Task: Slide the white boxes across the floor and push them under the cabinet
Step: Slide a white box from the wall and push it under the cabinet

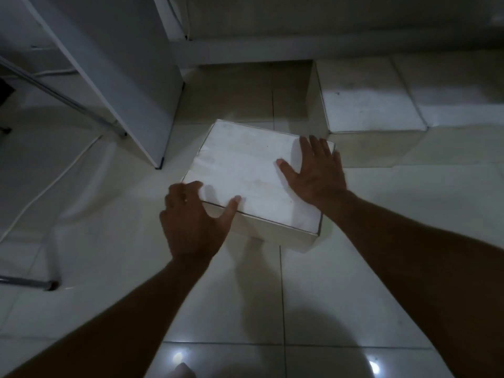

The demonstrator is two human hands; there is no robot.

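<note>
A flat white box [245, 170] lies on the tiled floor in the middle of the head view, turned at an angle. My left hand [191, 222] grips its near left corner, thumb on the lid and fingers curled over the left edge. My right hand [313, 173] rests flat on the lid's right side, fingers spread. More white boxes [371, 110] lie side by side on the floor at the right, their far ends under the white cabinet [272, 50] at the back, which has a dark gap beneath it.
A tall white panel [122, 77] stands just left of the box, its foot close to the box's far left corner. A metal frame leg [68, 99] and a white cable [49, 186] cross the floor at the left. Glossy tiles [327, 296] stretch toward me.
</note>
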